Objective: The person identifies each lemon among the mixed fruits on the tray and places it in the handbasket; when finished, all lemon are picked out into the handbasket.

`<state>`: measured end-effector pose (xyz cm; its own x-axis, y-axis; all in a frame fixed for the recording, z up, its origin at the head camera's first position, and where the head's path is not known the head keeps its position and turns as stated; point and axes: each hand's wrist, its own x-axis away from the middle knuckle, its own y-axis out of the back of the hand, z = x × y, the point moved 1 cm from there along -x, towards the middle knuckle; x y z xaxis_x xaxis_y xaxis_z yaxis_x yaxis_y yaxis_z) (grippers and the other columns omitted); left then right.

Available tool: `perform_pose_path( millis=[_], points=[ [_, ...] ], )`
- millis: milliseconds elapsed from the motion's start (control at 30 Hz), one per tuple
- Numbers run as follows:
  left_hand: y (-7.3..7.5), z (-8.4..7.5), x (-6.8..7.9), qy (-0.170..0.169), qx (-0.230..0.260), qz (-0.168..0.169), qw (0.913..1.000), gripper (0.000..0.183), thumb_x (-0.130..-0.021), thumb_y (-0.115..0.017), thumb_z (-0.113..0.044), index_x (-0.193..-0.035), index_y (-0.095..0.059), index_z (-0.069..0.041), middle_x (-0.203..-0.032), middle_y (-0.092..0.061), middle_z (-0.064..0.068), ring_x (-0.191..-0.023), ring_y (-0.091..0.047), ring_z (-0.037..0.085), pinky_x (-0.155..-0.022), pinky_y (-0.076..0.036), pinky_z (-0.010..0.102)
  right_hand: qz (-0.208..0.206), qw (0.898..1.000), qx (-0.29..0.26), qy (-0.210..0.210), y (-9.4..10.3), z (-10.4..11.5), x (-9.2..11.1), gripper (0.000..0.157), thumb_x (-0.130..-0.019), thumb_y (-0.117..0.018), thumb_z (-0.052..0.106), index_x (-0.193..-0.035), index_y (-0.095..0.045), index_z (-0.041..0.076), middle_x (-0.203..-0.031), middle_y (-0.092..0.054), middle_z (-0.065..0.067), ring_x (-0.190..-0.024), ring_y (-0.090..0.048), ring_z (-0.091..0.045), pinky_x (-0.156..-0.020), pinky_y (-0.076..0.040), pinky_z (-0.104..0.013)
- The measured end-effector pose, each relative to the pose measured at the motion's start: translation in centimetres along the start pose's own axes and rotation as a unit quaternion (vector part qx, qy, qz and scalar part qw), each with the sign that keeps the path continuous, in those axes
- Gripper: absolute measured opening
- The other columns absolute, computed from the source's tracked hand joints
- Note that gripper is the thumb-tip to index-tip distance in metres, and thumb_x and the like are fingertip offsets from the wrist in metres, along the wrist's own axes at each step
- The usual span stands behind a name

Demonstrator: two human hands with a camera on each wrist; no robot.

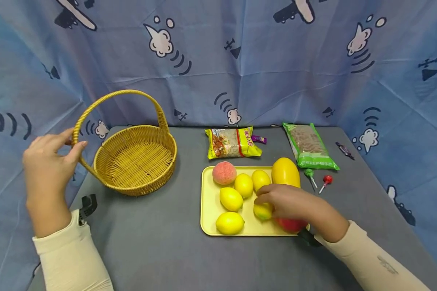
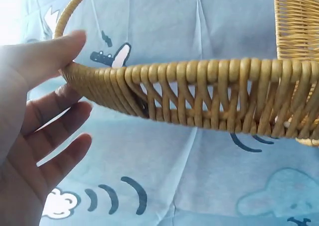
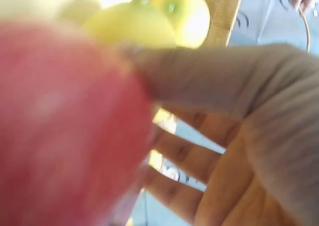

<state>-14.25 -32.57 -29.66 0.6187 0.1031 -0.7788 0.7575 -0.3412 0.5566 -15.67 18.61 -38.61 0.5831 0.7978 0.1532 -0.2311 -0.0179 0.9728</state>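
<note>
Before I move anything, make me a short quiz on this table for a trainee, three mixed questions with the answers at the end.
1. What is the left hand holding? A) a lemon, B) the green packet, C) the basket handle.
2. True or false: the pink fruit sits on the yellow tray.
3. Fill in the colour: beside the red lollipop lies a ____ lollipop.

Key:
1. C
2. True
3. Green
</note>
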Motion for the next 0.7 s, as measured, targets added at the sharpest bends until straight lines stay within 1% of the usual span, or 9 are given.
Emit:
perform_pose_path(
  millis=[167, 233, 267, 333, 400, 467, 533, 600, 700],
  points=[
    [-0.1, 0.5, 0.2, 0.011, 0.019, 0.025, 0.9994, 0.049, -0.065, -0.081, -0.012, -0.111, -0.065, -0.012, -0.083, -0.062, 0.014, -0.077, -0.055, 0.027, -0.065, -0.035, 0.017, 0.030, 0.999, 0.030, 0.004, -0.3, 0.5, -1.2, 0.050, -0.063, -0.076, 0.003, -0.108, -0.064, 0.021, -0.107, -0.056, 0.002, -0.093, -0.052, -0.016, -0.081, -0.049, -0.033],
    [-0.2, 0.7, 0.4, 0.019, 0.031, 0.035, 0.9987, 0.053, -0.062, -0.082, -0.011, -0.112, -0.064, -0.014, -0.083, -0.062, 0.013, -0.078, -0.056, 0.024, -0.068, -0.033, 0.007, 0.030, 0.999, 0.033, 0.010, -0.4, 0.6, -1.4, 0.051, -0.062, -0.077, 0.004, -0.109, -0.063, 0.021, -0.105, -0.055, 0.002, -0.091, -0.052, -0.016, -0.080, -0.049, -0.033],
    [-0.2, 0.7, 0.6, 0.021, 0.038, 0.039, 0.9983, 0.055, -0.061, -0.082, -0.010, -0.113, -0.064, -0.014, -0.082, -0.061, 0.012, -0.078, -0.057, 0.019, -0.069, -0.033, 0.003, 0.028, 0.999, 0.033, 0.016, -0.4, 0.7, -1.4, 0.051, -0.062, -0.077, 0.005, -0.108, -0.063, 0.021, -0.103, -0.055, 0.003, -0.089, -0.051, -0.015, -0.079, -0.049, -0.032],
    [-0.2, 0.8, 0.8, 0.025, 0.051, 0.046, 0.9973, 0.056, -0.060, -0.082, -0.009, -0.113, -0.064, -0.013, -0.081, -0.061, 0.012, -0.079, -0.056, 0.007, -0.072, -0.035, 0.000, 0.020, 0.999, 0.036, 0.028, -0.5, 0.6, -1.5, 0.049, -0.062, -0.076, 0.005, -0.107, -0.063, 0.020, -0.098, -0.053, 0.004, -0.084, -0.049, -0.013, -0.075, -0.049, -0.029],
    [-0.3, 0.8, 0.8, 0.021, 0.060, 0.048, 0.9968, 0.055, -0.060, -0.082, -0.007, -0.112, -0.064, -0.011, -0.080, -0.060, 0.011, -0.077, -0.051, -0.006, -0.071, -0.036, -0.001, 0.010, 0.999, 0.032, 0.041, -0.3, 0.5, -1.6, 0.047, -0.061, -0.075, 0.007, -0.104, -0.063, 0.019, -0.094, -0.051, 0.006, -0.079, -0.047, -0.011, -0.070, -0.048, -0.025],
    [-0.3, 0.8, 0.8, 0.022, 0.068, 0.049, 0.9962, 0.053, -0.060, -0.082, -0.006, -0.110, -0.064, -0.009, -0.080, -0.059, 0.011, -0.075, -0.044, -0.013, -0.069, -0.037, -0.002, 0.004, 0.998, 0.025, 0.050, 0.0, 0.4, -1.7, 0.041, -0.062, -0.074, 0.008, -0.101, -0.063, 0.019, -0.089, -0.050, 0.007, -0.075, -0.044, -0.010, -0.066, -0.047, -0.023],
    [-0.3, 0.8, 0.6, 0.027, 0.074, 0.050, 0.9957, 0.052, -0.060, -0.081, -0.006, -0.110, -0.064, -0.008, -0.080, -0.059, 0.011, -0.075, -0.044, -0.013, -0.067, -0.037, -0.002, 0.008, 0.999, 0.017, 0.049, 0.4, 0.4, -2.0, 0.039, -0.064, -0.074, 0.009, -0.100, -0.064, 0.019, -0.089, -0.050, 0.008, -0.074, -0.044, -0.009, -0.065, -0.046, -0.022],
    [-0.2, 0.8, 0.5, 0.037, 0.077, 0.056, 0.9948, 0.053, -0.060, -0.081, -0.006, -0.110, -0.064, -0.008, -0.082, -0.059, 0.010, -0.076, -0.044, -0.011, -0.066, -0.037, -0.003, 0.026, 0.999, 0.005, 0.039, 0.6, 0.4, -2.3, 0.040, -0.065, -0.075, 0.011, -0.102, -0.063, 0.020, -0.090, -0.051, 0.009, -0.075, -0.045, -0.009, -0.067, -0.046, -0.023],
    [0.0, 0.9, 0.4, 0.067, 0.067, 0.092, 0.9912, 0.058, -0.062, -0.080, -0.007, -0.117, -0.060, -0.013, -0.087, -0.060, 0.009, -0.078, -0.045, -0.009, -0.065, -0.038, -0.002, 0.059, 0.998, -0.013, 0.029, 0.2, 0.5, -2.7, 0.045, -0.064, -0.076, 0.012, -0.107, -0.061, 0.019, -0.095, -0.051, 0.009, -0.075, -0.046, -0.010, -0.068, -0.046, -0.023]
  ],
)
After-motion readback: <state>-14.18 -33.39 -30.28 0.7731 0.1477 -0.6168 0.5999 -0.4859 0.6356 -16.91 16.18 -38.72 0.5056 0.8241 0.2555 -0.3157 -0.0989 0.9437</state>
